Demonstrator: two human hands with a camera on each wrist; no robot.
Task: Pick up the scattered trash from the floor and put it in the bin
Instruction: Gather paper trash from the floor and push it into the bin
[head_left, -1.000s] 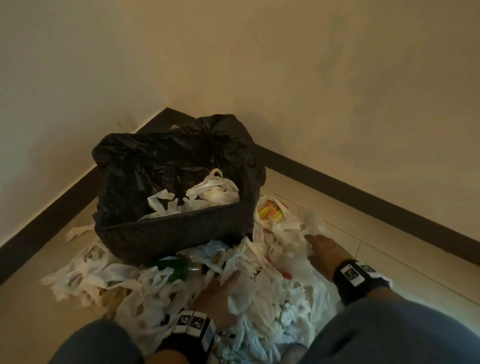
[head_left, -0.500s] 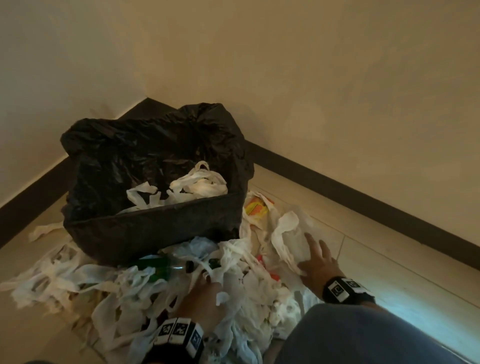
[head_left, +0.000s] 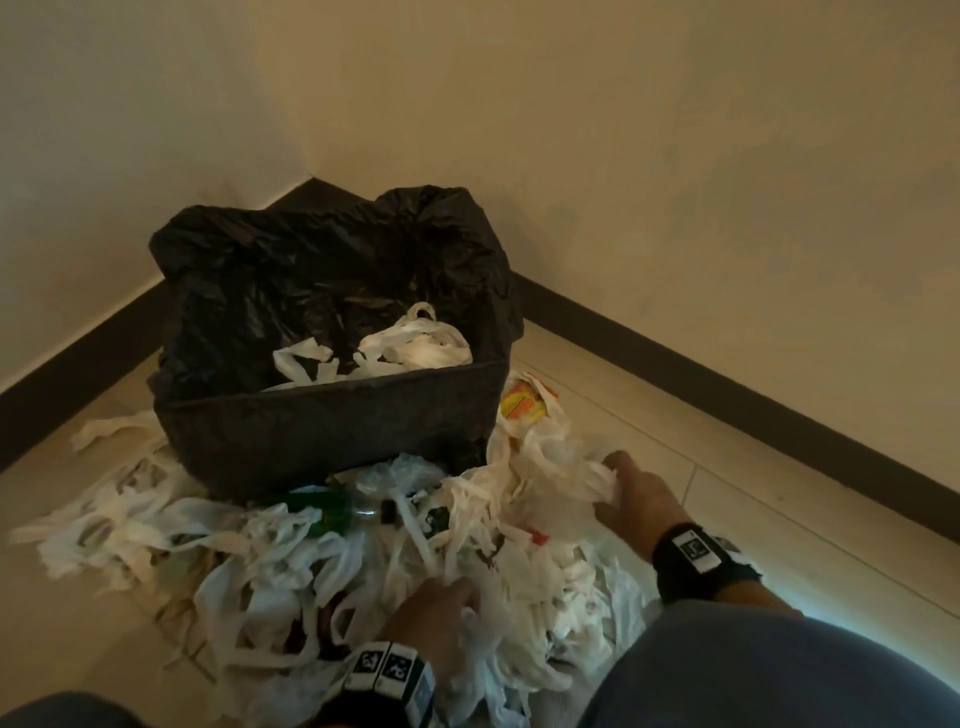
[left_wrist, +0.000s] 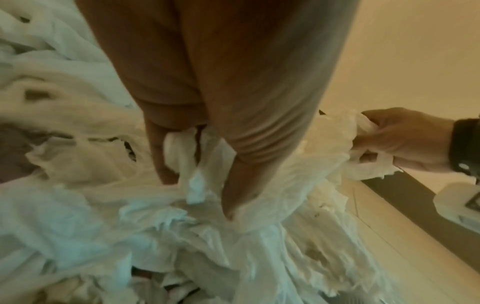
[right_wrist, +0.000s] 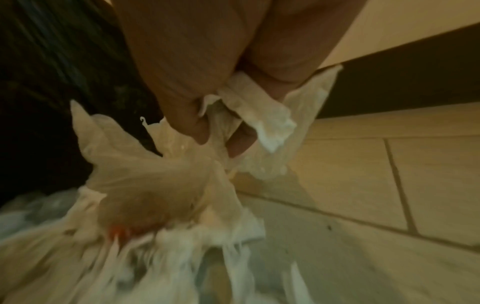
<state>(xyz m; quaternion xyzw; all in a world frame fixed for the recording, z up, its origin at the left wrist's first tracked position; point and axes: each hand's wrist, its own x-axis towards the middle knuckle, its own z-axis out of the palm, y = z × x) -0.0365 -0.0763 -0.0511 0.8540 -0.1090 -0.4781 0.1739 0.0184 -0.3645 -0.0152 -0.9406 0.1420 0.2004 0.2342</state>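
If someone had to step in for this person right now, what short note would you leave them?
Left hand: fingers curled into the white plastic bags piled on the floor, gripping a bunch.
Right hand: grips a crumpled clear bag at the pile's right edge.
Bin: black-lined, in the corner just behind the pile; a few white bags already lie inside.
Left to do: drop both handfuls in, then clear the rest of the pile, including the green bottle and the yellow-printed bag beside the bin.
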